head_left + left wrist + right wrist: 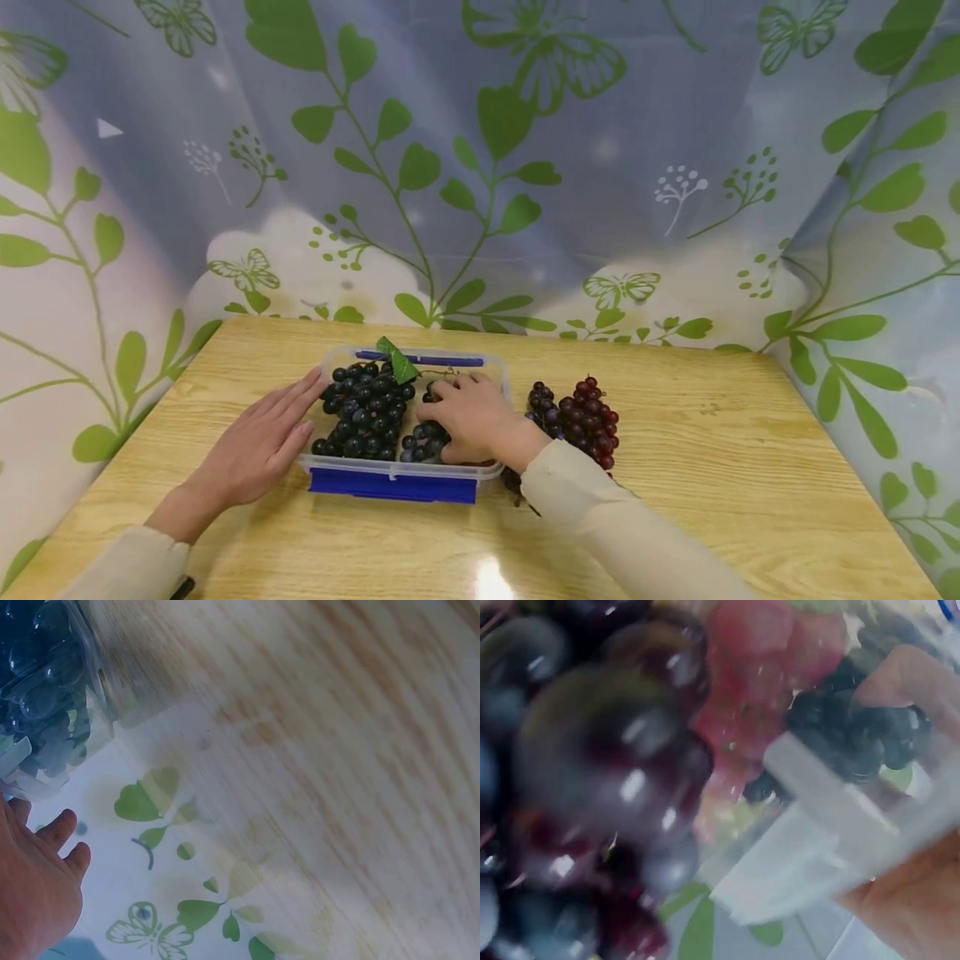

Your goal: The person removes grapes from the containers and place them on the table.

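A clear plastic box (pixel 352 463) with blue clasps stands on the table. Its left half holds a large bunch of black grapes (pixel 363 412). My left hand (pixel 258 437) has its fingers straight, with the fingertips at the box's left wall. Inside the right half, my right hand (pixel 472 412) reaches down and grips a smaller bunch of dark grapes (pixel 423 442), fingers curved over it. In the right wrist view the thumb lies against those dark grapes (pixel 855 742); red grapes (pixel 750 690) show beside them.
A bunch of red grapes (pixel 591 421) and dark grapes (pixel 542 404) lie right of the box, partly behind my right forearm. A green leaf (pixel 397 360) pokes up at the box's back rim. Behind the wooden table (pixel 712 467) hangs a leaf-patterned curtain (pixel 600 183).
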Demonstrator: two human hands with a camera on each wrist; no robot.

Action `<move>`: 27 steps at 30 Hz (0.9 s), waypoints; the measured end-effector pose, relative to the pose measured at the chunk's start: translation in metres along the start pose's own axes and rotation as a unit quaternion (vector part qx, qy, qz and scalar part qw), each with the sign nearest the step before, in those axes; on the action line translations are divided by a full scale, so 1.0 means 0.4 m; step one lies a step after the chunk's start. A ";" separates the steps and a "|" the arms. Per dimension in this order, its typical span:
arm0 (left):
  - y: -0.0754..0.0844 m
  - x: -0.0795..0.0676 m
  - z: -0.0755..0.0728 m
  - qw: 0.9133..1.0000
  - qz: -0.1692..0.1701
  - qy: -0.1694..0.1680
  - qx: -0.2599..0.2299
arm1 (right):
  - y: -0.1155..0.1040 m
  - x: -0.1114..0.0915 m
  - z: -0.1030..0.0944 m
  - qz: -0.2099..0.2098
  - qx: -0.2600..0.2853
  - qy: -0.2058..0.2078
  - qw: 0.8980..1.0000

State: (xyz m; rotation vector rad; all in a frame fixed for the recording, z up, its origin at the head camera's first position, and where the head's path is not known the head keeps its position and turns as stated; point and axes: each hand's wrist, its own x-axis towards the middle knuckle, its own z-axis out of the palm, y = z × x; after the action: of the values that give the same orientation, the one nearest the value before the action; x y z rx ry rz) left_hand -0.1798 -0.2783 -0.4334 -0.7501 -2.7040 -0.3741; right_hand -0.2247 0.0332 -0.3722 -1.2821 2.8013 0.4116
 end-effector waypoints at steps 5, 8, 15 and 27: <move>-0.001 0.000 0.001 1.000 0.000 0.001 0.004 | 0.043 -0.037 -0.003 -0.010 0.074 0.063 0.995; 0.000 0.001 0.000 1.000 -0.001 -0.001 0.004 | 0.065 -0.059 -0.002 -0.014 0.109 0.105 0.988; 0.000 -0.002 0.002 1.000 -0.003 -0.001 0.004 | 0.093 -0.094 -0.014 -0.027 0.121 0.186 0.975; 0.001 -0.001 0.001 1.000 0.000 0.000 -0.001 | 0.170 -0.194 -0.029 -0.020 0.088 0.260 0.962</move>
State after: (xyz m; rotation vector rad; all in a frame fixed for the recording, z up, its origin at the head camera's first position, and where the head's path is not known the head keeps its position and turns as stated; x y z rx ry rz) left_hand -0.1795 -0.2781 -0.4337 -0.7494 -2.7034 -0.3763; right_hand -0.2236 0.1301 -0.3348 -1.5919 3.1112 -0.2114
